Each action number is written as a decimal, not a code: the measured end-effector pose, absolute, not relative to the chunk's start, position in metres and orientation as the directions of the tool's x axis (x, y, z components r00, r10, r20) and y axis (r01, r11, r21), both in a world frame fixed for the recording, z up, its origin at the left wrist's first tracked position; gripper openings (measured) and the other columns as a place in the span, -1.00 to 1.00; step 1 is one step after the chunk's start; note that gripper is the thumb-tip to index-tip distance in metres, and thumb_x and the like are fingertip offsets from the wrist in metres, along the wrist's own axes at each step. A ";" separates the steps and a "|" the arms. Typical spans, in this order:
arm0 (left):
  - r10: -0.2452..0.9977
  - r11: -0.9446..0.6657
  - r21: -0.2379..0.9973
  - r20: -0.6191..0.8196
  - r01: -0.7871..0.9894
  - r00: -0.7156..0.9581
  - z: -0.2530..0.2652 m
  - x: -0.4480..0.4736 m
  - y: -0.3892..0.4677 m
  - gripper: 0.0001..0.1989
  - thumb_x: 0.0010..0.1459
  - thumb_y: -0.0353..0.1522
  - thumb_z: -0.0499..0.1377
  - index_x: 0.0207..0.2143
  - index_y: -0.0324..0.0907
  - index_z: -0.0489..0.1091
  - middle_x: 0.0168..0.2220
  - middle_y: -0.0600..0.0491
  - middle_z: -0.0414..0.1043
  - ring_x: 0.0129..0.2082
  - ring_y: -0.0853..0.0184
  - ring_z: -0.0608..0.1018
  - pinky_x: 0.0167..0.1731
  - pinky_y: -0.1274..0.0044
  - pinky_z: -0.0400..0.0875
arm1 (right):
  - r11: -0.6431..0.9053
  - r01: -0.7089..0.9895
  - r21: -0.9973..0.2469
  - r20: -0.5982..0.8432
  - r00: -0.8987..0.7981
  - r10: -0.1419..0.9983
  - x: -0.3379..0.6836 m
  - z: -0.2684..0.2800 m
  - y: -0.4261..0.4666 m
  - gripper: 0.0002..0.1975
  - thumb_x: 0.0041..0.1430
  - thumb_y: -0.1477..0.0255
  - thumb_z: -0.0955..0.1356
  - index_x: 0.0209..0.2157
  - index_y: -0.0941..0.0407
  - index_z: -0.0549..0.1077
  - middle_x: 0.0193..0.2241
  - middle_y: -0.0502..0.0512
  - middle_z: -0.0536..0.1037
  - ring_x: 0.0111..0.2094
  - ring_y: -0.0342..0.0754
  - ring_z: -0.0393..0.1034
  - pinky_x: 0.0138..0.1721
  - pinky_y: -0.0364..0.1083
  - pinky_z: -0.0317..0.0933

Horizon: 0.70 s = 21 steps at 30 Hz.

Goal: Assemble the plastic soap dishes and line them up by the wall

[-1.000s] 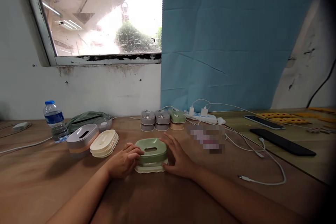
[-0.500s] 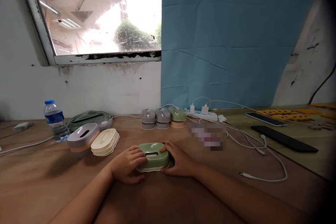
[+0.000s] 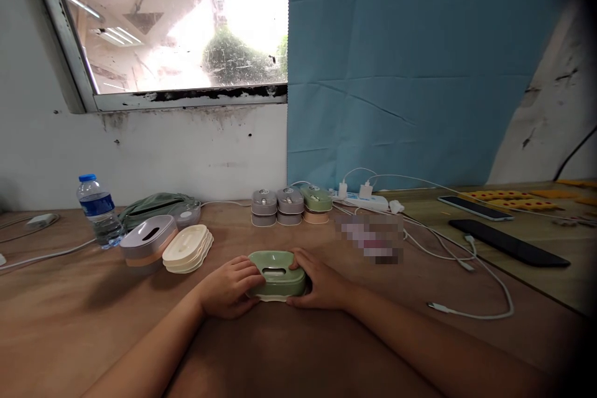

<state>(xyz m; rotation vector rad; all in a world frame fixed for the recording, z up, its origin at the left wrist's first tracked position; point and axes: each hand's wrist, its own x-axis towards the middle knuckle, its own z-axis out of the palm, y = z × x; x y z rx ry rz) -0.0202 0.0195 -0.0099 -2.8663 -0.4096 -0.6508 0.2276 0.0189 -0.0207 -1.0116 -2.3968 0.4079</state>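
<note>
1. The green oval slotted cover sits upright on the brown tabletop, between the 2 hands, its slot facing up.
2. A wavy cream rim shows along the cover's near lower edge.
3. The left hand is half curled and has hold of the cover's left end, fingers over the top and thumb low on the near side.
4. The right hand is bent in a wide C around the right end, gripping it, thumb at the near lower corner.
5. To the left, a stack of cream wavy-edged trays lies just beside a lilac slotted container with an orange band.
6. Behind them stand a blue-capped water bottle and a green pouch.
7. Beyond the cover, 3 small 2-tier boxes form a row: 2 gray boxes and 1 green-and-tan box.
8. On the right are a white power strip, white cables, a smartphone and a pixelated patch whose contents I cannot tell.
</note>
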 end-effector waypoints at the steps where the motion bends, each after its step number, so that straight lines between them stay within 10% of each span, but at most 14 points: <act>1: 0.230 -0.947 -0.104 0.439 0.304 0.868 -0.010 -0.020 0.019 -0.77 0.06 -0.39 0.04 -0.19 -0.21 0.16 -0.34 -0.03 0.37 -0.30 0.33 0.41 -0.17 0.42 0.26 | 0.681 0.581 -0.445 0.334 -0.598 0.728 0.228 -0.020 0.019 -0.52 -0.22 0.22 0.43 -0.27 0.12 0.23 -0.12 0.15 0.25 -0.12 0.05 0.21 -0.10 -0.04 0.14; 10: 0.239 -0.957 -0.062 0.376 0.282 0.895 -0.008 -0.021 0.017 -0.64 0.03 -0.26 0.07 -0.13 -0.23 0.15 -0.30 -0.05 0.38 -0.28 0.29 0.42 -0.13 0.40 0.24 | 0.715 0.558 -0.420 0.303 -0.657 0.691 0.230 -0.017 0.018 -0.49 -0.20 0.15 0.41 -0.25 0.13 0.24 -0.06 0.18 0.19 -0.05 0.07 0.16 -0.06 -0.02 0.12; 14: 0.287 -0.872 -0.254 0.426 0.418 0.858 -0.003 -0.027 0.025 -0.79 0.10 -0.36 -0.03 -0.20 -0.23 0.24 -0.30 -0.06 0.40 -0.27 0.26 0.41 -0.13 0.36 0.21 | 0.698 0.575 -0.427 0.291 -0.643 0.708 0.229 -0.017 0.017 -0.53 -0.17 0.19 0.41 -0.26 0.12 0.24 -0.06 0.17 0.20 -0.05 0.07 0.15 -0.07 -0.03 0.13; 21: 0.840 -0.286 -0.189 0.421 0.939 0.341 0.033 -0.073 0.105 -0.68 0.11 -0.40 -0.09 -0.07 -0.22 0.21 -0.19 -0.10 0.38 -0.14 0.21 0.40 -0.08 0.40 0.18 | 0.677 0.596 -0.433 0.277 -0.626 0.729 0.228 -0.017 0.017 -0.53 -0.19 0.20 0.41 -0.27 0.12 0.24 -0.06 0.17 0.20 -0.10 0.05 0.21 -0.12 -0.06 0.16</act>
